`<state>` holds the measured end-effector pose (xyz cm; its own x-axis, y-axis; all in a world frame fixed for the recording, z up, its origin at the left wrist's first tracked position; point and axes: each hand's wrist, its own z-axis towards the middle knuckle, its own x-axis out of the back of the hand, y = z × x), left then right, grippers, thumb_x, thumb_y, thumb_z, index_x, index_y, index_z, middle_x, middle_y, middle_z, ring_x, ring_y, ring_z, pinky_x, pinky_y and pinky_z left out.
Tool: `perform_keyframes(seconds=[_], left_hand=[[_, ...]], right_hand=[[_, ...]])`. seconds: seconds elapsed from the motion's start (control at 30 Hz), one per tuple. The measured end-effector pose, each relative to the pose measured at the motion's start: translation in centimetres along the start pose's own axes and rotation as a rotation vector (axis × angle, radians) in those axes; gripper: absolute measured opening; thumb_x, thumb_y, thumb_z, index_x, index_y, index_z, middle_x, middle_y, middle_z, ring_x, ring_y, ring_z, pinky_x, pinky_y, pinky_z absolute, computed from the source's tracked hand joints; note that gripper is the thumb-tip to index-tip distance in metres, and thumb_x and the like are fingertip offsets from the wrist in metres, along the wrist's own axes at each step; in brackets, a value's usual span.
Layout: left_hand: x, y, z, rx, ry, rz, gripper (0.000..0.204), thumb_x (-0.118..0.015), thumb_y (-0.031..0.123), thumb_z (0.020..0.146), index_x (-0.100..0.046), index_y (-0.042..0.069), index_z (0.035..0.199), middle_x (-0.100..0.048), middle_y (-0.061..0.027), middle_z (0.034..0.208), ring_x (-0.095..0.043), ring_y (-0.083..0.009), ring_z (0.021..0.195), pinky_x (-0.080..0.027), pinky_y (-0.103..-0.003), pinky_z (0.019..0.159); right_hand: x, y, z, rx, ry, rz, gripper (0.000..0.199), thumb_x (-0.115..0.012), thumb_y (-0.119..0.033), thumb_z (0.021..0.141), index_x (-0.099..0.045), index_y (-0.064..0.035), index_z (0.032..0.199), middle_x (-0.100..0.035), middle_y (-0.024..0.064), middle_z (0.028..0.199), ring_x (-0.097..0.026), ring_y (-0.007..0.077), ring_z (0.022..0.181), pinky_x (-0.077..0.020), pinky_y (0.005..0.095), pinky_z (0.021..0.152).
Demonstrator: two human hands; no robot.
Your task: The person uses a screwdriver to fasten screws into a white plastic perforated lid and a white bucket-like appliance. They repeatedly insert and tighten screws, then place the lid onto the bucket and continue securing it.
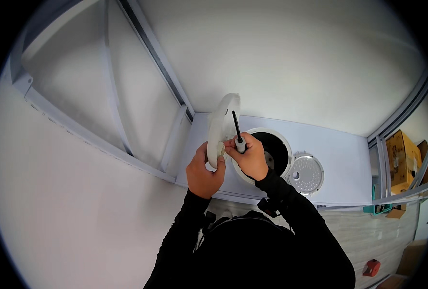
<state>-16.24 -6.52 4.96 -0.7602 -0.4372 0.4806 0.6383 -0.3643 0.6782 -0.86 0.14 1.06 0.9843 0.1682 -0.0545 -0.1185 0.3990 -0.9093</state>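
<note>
My left hand (pixel 205 171) is closed on the lower edge of a white round lid (pixel 216 127), which stands tilted on its edge above the table. In my right hand (pixel 251 156) is a screwdriver (pixel 237 126), its dark shaft pointing up and away. The thumb and fingertips of that hand also reach to a small pale part (pixel 220 148) at the lid's lower side; whether they pinch it I cannot tell. Behind my right hand stands a white round pot body (pixel 288 144) with a dark inside, like a rice cooker. To its right lies a round perforated metal plate (pixel 312 174).
The pale table (pixel 341 159) stands against a white wall, with metal frame posts (pixel 158 60) at left and right. Cardboard boxes (pixel 402 161) are stacked beyond the right end, near a teal crate (pixel 378 209). A red object (pixel 371 268) lies on the floor.
</note>
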Motion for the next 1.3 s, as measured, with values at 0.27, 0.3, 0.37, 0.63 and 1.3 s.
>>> perform_keyframes(seconds=[0.27, 0.3, 0.37, 0.63, 1.3], left_hand=[[-0.3, -1.3, -0.2, -0.039, 0.088, 0.026, 0.030, -0.068, 0.015, 0.096, -0.064, -0.002, 0.121, -0.075, -0.0194, 0.097, -0.075, -0.0372, 0.084, -0.058, -0.041, 0.073], [-0.3, -1.4, -0.2, -0.045, 0.097, 0.025, 0.029, -0.067, 0.015, 0.097, -0.064, -0.002, 0.120, -0.075, -0.0195, 0.096, -0.075, -0.0373, 0.084, -0.058, -0.042, 0.073], [-0.4, -1.6, -0.3, -0.021, 0.076, 0.025, 0.031, -0.066, 0.016, 0.098, -0.063, -0.003, 0.123, -0.075, -0.0206, 0.100, -0.075, -0.0382, 0.087, -0.058, -0.042, 0.075], [-0.5, -0.8, -0.3, 0.155, 0.031, 0.033, 0.038, -0.060, 0.020, 0.102, -0.059, -0.004, 0.132, -0.073, -0.0234, 0.109, -0.074, -0.0410, 0.094, -0.059, -0.044, 0.079], [-0.7, -1.6, -0.3, 0.031, 0.037, 0.046, 0.039, -0.064, 0.012, 0.097, -0.059, -0.004, 0.132, -0.072, -0.0232, 0.114, -0.073, -0.0416, 0.096, -0.059, -0.045, 0.079]], right_hand=[[-0.7, -0.4, 0.5, -0.117, -0.034, 0.041, 0.021, -0.077, 0.007, 0.088, -0.059, -0.0018, 0.095, -0.071, 0.0040, 0.090, -0.073, 0.0134, 0.094, -0.0568, 0.0289, 0.081], [-0.8, -0.4, 0.6, -0.128, -0.033, 0.033, 0.022, -0.078, 0.007, 0.088, -0.060, -0.0016, 0.096, -0.071, 0.0039, 0.090, -0.073, 0.0133, 0.093, -0.0570, 0.0291, 0.081], [-1.0, 0.3, 0.6, -0.082, -0.033, 0.005, 0.021, -0.078, 0.005, 0.088, -0.060, -0.0012, 0.097, -0.073, 0.0047, 0.091, -0.072, 0.0127, 0.092, -0.0572, 0.0291, 0.081], [-1.1, -1.0, 0.1, -0.059, -0.019, -0.122, 0.019, -0.080, -0.001, 0.089, -0.064, -0.0012, 0.099, -0.077, 0.0075, 0.094, -0.069, 0.0107, 0.083, -0.0561, 0.0280, 0.076], [-1.0, -1.1, 0.1, -0.001, 0.020, -0.136, 0.019, -0.079, 0.000, 0.088, -0.070, -0.0023, 0.104, -0.078, 0.0086, 0.091, -0.073, 0.0123, 0.080, -0.0558, 0.0269, 0.074]])
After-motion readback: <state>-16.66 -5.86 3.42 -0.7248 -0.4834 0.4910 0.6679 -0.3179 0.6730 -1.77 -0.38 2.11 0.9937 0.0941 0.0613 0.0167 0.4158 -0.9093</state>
